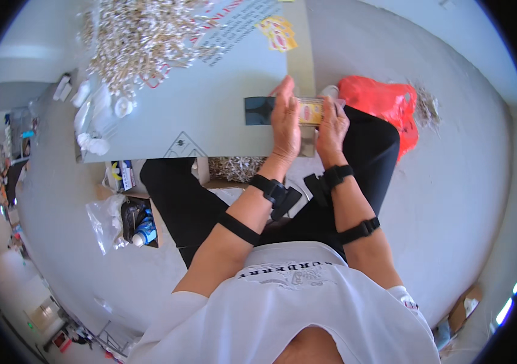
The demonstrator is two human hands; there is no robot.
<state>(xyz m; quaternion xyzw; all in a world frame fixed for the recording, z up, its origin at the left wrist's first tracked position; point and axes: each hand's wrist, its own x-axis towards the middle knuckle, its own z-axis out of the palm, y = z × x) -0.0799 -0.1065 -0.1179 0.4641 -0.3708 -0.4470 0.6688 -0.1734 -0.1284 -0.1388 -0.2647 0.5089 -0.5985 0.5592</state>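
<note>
Over the right front edge of the table I have a small flat pack with a yellow label. My right hand is closed round its right end. Against its left side is my left hand, fingers fairly straight and pressed together, gripping it from that side. A dark rectangular piece sticks out left of the left hand; whether it belongs to the pack is hidden by the hand. Farther back on the table lie several loose yellow labels. A big heap of cotton swabs covers the far left.
White plastic pieces lie at the left edge of the grey table. Under it, between my legs, is a box of swabs. A red plastic bag stands right of my knee. A box with a bottle sits on the left floor.
</note>
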